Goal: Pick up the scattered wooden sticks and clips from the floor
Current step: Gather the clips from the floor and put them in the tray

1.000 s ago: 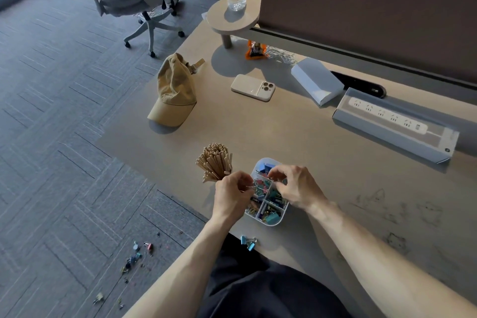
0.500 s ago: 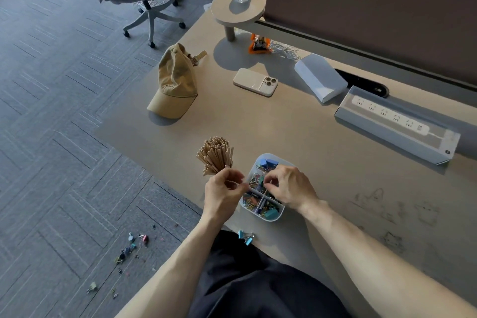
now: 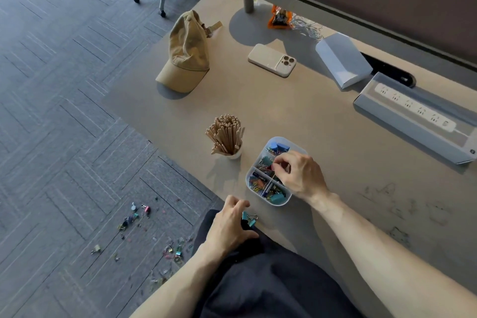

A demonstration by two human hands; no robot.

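the left hand (image 3: 232, 224) lay at the near edge of the desk (image 3: 296, 111), fingers bent over a teal binder clip (image 3: 249, 219) that sat just beside its fingertips; whether it actually gripped the clip could not be told; the right hand (image 3: 296, 175) hovered over the divided tray (image 3: 285, 203), fingers curled and thumb and forefinger drawn together above the coloured clips inside, though whether anything small was pinched between them could not be told; the wooden sticks (image 3: 227, 134) stood bunched upright in a white cup (image 3: 236, 155) just left of the tray; scattered clips (image 3: 134, 217) lay on the grey carpeted floor (image 3: 64, 111) left of the person's lap, more of them (image 3: 175, 250) nearer the knee; a tan cap (image 3: 188, 54) and a phone (image 3: 272, 59) rested farther back on the desk, well apart from the hands
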